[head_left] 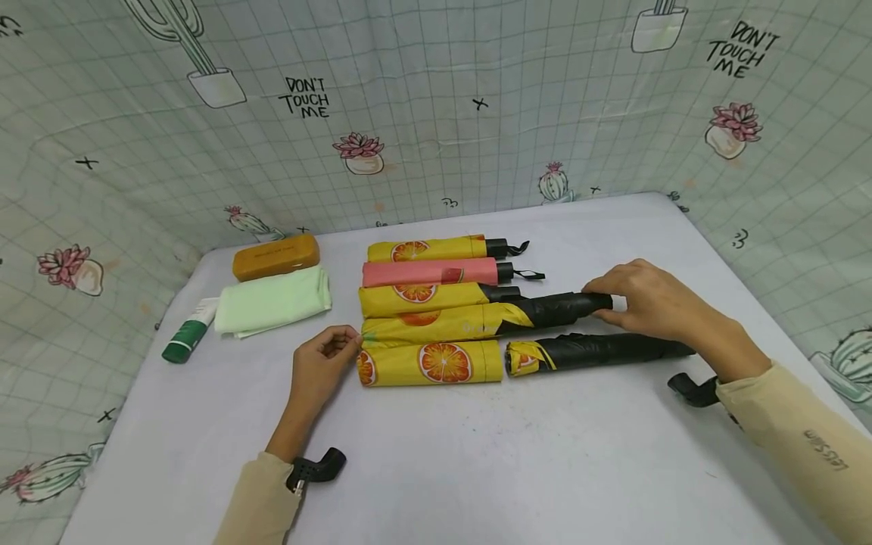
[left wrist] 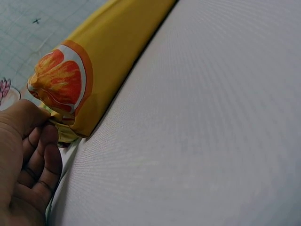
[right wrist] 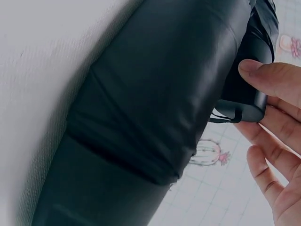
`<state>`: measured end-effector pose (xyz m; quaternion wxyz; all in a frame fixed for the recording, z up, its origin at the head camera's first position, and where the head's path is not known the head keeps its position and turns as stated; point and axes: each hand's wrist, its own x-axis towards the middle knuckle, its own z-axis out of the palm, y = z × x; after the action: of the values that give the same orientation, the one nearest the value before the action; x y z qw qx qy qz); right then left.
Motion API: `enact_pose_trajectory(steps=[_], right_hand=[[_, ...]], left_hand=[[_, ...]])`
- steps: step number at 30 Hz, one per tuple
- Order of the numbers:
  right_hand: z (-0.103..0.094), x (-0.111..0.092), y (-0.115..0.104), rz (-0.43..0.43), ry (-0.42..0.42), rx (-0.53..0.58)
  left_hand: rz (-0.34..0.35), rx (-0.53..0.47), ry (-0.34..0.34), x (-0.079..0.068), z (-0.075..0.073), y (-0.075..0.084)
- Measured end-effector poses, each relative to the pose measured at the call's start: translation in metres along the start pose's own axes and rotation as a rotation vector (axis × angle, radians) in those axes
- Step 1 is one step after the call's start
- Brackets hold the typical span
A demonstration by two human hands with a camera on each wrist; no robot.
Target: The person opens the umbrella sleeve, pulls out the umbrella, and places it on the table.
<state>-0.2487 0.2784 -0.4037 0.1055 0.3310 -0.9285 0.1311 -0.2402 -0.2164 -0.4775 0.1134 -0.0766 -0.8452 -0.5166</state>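
In the head view, my right hand (head_left: pixel 650 299) holds the black handle (right wrist: pixel 251 106) of a folded umbrella (head_left: pixel 555 309), thumb and fingers on either side. This umbrella is partly inside a yellow orange-print sleeve (head_left: pixel 450 324). At the sleeve's far left end, my left hand (head_left: pixel 323 367) pinches the fabric between thumb and finger. Just in front lies another yellow sleeve (head_left: pixel 402 367) with orange slices; its left end (left wrist: pixel 61 80) shows close up in the left wrist view. A second black umbrella (head_left: pixel 606 350), yellow at its left tip, lies right of that sleeve and below my right hand.
Behind lie a yellow sleeved umbrella (head_left: pixel 436 297), a pink one (head_left: pixel 429 272) and another yellow one (head_left: pixel 443 248). To the left are a brown-orange case (head_left: pixel 275 257), a folded pale green cloth (head_left: pixel 272 303) and a green-and-white tube (head_left: pixel 191 331). A patterned curtain (head_left: pixel 436 174) borders the white table (head_left: pixel 477 469).
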Motion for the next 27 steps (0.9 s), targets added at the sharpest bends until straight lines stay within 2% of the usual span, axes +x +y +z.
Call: enact_pose_trajectory(steps=[7,14,19,27], right_hand=[[-0.004,-0.005,0.007,-0.01,0.018,-0.01],[-0.007,-0.012,0.013,0.006,0.019,-0.012],[-0.009,-0.017,0.017,0.003,0.022,-0.02],[-0.011,-0.024,0.025,0.003,0.035,-0.013]], left_hand=[[-0.023,0.014,-0.004,0.0,0.001,0.003],[-0.005,0.046,-0.013,-0.007,-0.003,0.04],[-0.003,0.035,-0.018,-0.007,-0.004,0.043],[0.003,0.034,-0.012,-0.007,-0.004,0.039]])
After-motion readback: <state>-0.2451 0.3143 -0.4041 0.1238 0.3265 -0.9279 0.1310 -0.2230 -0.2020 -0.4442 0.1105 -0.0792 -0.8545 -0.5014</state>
